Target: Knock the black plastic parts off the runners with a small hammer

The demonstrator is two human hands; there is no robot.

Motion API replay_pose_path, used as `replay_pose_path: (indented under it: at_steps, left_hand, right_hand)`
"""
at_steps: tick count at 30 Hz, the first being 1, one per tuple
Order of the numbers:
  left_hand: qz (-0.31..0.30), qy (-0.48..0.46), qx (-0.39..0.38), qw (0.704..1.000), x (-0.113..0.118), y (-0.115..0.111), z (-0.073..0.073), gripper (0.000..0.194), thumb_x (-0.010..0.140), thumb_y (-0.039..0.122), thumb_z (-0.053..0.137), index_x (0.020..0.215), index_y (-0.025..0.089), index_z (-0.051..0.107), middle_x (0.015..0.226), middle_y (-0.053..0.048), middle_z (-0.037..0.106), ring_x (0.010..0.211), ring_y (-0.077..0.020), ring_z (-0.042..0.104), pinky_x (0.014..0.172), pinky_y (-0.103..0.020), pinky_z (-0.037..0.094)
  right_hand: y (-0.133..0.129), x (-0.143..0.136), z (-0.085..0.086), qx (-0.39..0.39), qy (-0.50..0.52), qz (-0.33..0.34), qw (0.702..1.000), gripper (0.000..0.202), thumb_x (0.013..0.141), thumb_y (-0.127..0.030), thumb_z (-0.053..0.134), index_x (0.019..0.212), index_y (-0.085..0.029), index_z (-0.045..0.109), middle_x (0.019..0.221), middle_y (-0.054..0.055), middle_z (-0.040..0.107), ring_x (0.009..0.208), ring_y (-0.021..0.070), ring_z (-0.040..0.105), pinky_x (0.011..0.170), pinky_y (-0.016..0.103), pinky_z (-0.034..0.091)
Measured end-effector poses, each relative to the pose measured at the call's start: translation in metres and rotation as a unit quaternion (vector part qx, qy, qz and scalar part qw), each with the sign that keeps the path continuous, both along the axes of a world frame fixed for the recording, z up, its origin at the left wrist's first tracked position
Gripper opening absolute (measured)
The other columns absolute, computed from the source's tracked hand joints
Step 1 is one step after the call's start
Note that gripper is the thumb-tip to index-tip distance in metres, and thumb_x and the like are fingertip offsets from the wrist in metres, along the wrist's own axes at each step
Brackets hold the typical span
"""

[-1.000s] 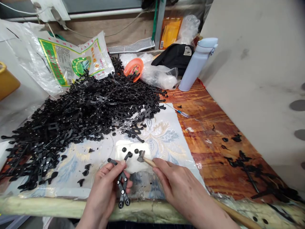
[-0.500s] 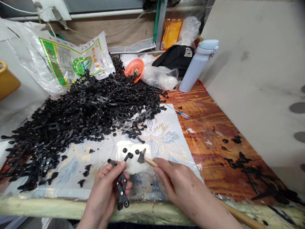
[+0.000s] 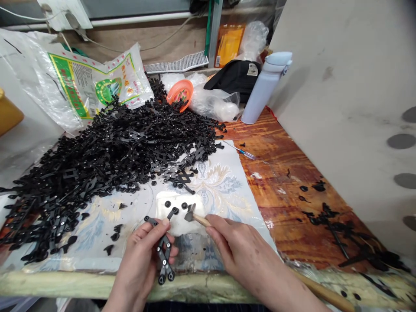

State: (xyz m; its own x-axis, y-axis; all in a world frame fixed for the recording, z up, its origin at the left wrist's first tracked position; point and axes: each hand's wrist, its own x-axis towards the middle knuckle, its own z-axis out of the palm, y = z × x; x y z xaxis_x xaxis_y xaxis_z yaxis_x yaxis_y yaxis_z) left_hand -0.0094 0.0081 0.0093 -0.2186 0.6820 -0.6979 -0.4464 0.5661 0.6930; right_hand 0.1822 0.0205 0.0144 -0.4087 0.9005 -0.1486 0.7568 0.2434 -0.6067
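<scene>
My left hand (image 3: 146, 249) pinches a black scissor-style linkage (image 3: 164, 255) of riveted plastic bars, its lower end hanging down past the fingers. One upper arm of the linkage reaches over a white pad (image 3: 182, 223). My right hand (image 3: 232, 245) is closed around the wooden handle of a small hammer (image 3: 191, 214), whose metal head is just right of that arm. Two round black caps (image 3: 167, 203) sit on the pad near the hammer head. Whether the hammer touches the pad or a cap, I cannot tell.
A large heap of black linkages (image 3: 123, 147) covers the left and back. Behind it are a printed plastic bag (image 3: 97, 86), an orange dish (image 3: 180, 93) and a pale blue bottle (image 3: 266, 89). A screwdriver (image 3: 245, 153) lies right of the cloth. Black scraps (image 3: 334, 229) lie far right.
The whole view has shifted slightly, with everything a little further left. Both hands keep their holds, and the hammer stays close beside the linkage.
</scene>
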Motion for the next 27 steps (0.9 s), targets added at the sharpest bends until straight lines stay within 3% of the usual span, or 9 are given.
replay_pose_path:
  at_steps: [27]
  left_hand:
    - [0.005, 0.01, 0.014, 1.0, 0.0008, -0.0004, 0.0001, 0.03, 0.057, 0.031, 0.082, 0.066, 0.017, 0.056, 0.046, 0.002, 0.06, 0.035, -0.0128, 0.055, 0.033, -0.02, 0.04]
  right_hand:
    - [-0.0013, 0.0011, 0.0012, 0.015, 0.004, 0.002, 1.0, 0.03, 0.096, -0.031, 0.03, 0.1, -0.023, 0.058, 0.073, 0.004, 0.066, 0.065, 0.0208, 0.065, 0.054, 0.03, 0.042]
